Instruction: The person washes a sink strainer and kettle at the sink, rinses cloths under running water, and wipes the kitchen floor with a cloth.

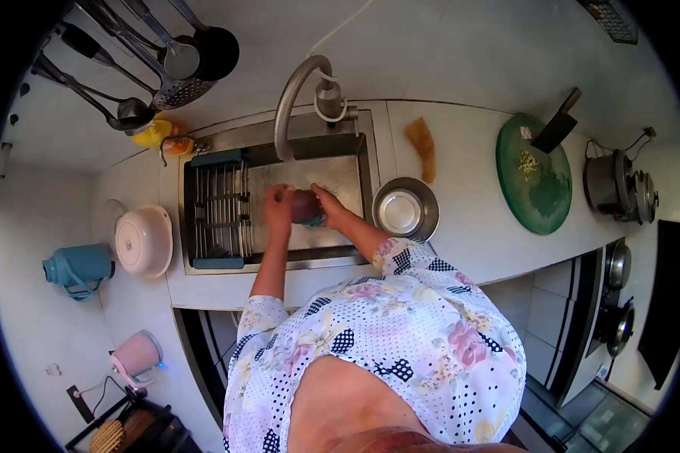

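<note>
Both hands are at the sink [332,181], left of the frame's centre. The left hand [280,202] is at the left side of a dark reddish item [304,207], its fingers curled against it. The right hand [330,208] is on the item's right side; the two hands hold it between them, close together. A small teal part shows at the item's lower edge; its nature cannot be told. The item is over the sink, below and to the right of the tip of the curved faucet [285,113]. Whether water is running cannot be told. A drying rack [223,204] with teal ends occupies the sink's left portion. Just beside the sink, on its right, is a round metal bowl [431,211]; above the bowl in the frame lies a tan, elongated piece [421,149]. Farther right, a round green cutting board [535,208] bears small pale chopped pieces [528,165] and a dark-bladed cleaver [556,131]. A pale pink basin [140,241] is on the left of the frame, near a teal jug [79,270].
</note>
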Available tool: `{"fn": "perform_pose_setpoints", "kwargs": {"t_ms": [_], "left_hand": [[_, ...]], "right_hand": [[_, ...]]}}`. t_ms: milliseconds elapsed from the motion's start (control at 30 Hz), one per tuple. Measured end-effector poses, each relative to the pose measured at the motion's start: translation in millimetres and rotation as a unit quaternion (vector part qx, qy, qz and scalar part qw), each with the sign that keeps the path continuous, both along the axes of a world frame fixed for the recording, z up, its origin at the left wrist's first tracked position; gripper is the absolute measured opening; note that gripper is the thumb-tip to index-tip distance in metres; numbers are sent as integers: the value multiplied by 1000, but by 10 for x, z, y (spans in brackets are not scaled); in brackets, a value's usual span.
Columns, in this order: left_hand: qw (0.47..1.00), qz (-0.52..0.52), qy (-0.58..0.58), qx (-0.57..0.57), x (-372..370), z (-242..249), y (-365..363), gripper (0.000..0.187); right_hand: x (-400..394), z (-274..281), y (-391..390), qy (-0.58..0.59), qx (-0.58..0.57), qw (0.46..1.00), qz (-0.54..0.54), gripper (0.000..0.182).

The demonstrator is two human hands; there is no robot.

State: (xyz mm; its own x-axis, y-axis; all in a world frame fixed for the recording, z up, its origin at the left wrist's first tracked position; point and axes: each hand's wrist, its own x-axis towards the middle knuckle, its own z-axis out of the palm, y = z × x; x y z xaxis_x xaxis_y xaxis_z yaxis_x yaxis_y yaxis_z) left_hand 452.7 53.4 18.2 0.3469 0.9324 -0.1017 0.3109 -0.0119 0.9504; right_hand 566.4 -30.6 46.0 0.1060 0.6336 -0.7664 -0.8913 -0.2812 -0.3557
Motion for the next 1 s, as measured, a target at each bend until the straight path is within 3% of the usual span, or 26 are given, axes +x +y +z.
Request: {"fn": "perform_pose_setpoints", "kwargs": {"t_ms": [67, 133, 200, 267, 333, 433, 467, 600, 767, 867, 933, 1000], "left_hand": [[993, -53, 77, 68, 95, -41, -201, 22], [944, -125, 25, 305, 162, 14, -495, 20], [891, -141, 10, 432, 304, 600, -773, 20], [898, -139, 61, 413, 222, 523, -682, 20], [904, -133, 107, 391, 197, 368, -510, 20], [911, -126, 164, 358, 217, 229, -324, 21], [922, -93, 169, 334, 269, 381, -308, 28], [950, -27, 183, 252, 282, 121, -117, 32], [968, -12, 193, 161, 269, -219, 89, 34], [994, 56, 52, -83, 178, -535, 215, 38], [945, 111, -35, -305, 107, -169, 79, 40], [868, 114, -127, -466, 34, 243, -107, 38]], "right_hand": [[-51, -302, -1, 62, 53, 997, 15, 32], [-87, -625, 28, 86, 124, 989, 6, 33], [-111, -899, 85, 77, 209, 974, -27, 33], [-134, -1247, 225, 75, 230, 970, -10, 34], [-232, -1095, 239, 124, 286, 950, -16, 34], [-304, -629, 230, 249, 239, 934, -96, 31], [-295, -607, 284, 213, 212, 948, -108, 30], [-250, -416, 363, 42, 124, 986, -102, 24], [-192, -618, 333, -94, 109, 984, -105, 21], [-130, -372, 287, -199, 131, 962, -136, 21], [-84, -41, 254, -244, 138, 942, -182, 20], [-5, -128, 251, -301, 192, 926, -120, 18]]}}
